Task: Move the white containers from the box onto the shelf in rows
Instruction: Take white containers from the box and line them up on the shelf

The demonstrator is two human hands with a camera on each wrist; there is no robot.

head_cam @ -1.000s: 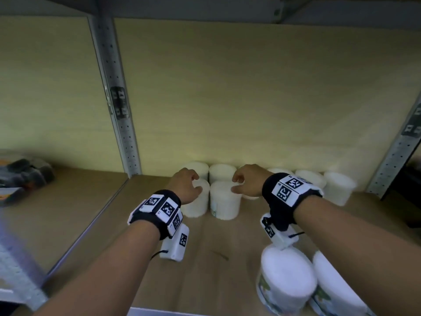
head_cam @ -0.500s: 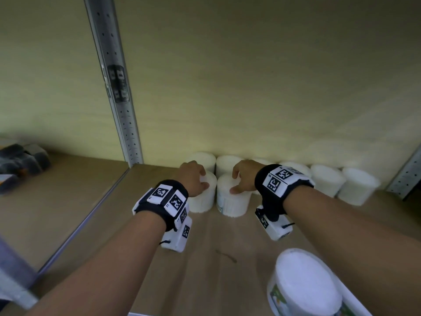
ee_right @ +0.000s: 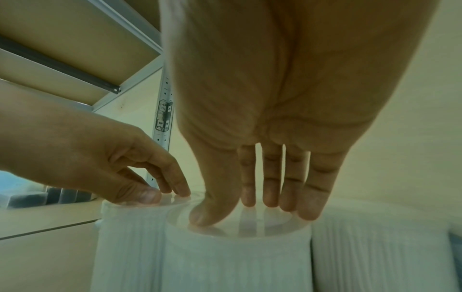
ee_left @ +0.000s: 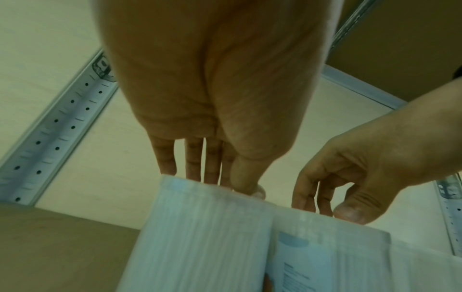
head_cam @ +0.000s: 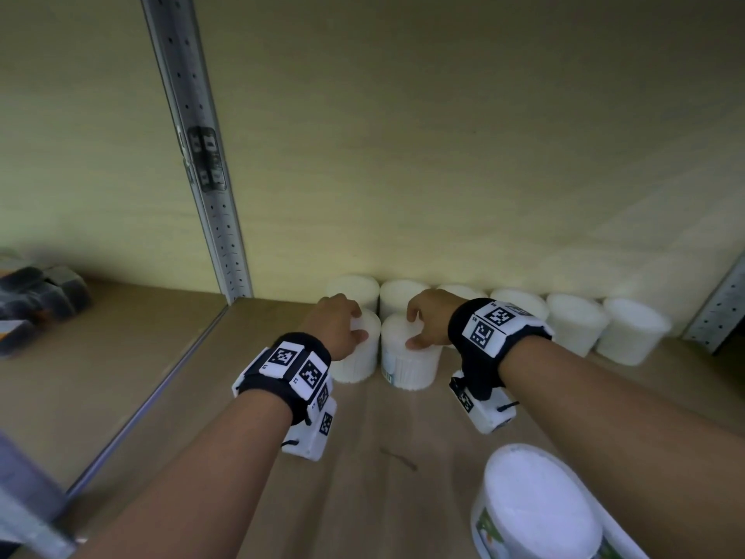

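Hands both on the shelf board [head_cam: 133, 377], each atop one white container. Left hand [head_cam: 338, 325] has fingertips and thumb spread on the lid of the left front container [head_cam: 360, 359]; right hand [head_cam: 430, 319] does likewise on the right front container [head_cam: 408, 367]. Fingers look nearly straight, pressing down rather than clamped round the sides, though blur makes this uncertain. Both containers stand upright, touching each other, just before the back row [head_cam: 572, 322] along the wall. Another container [head_cam: 536, 514] sits near the camera.

No legible text; blurred print on the container label [ee_left: 303, 264], square-patterned wrist markers [head_cam: 488, 325]
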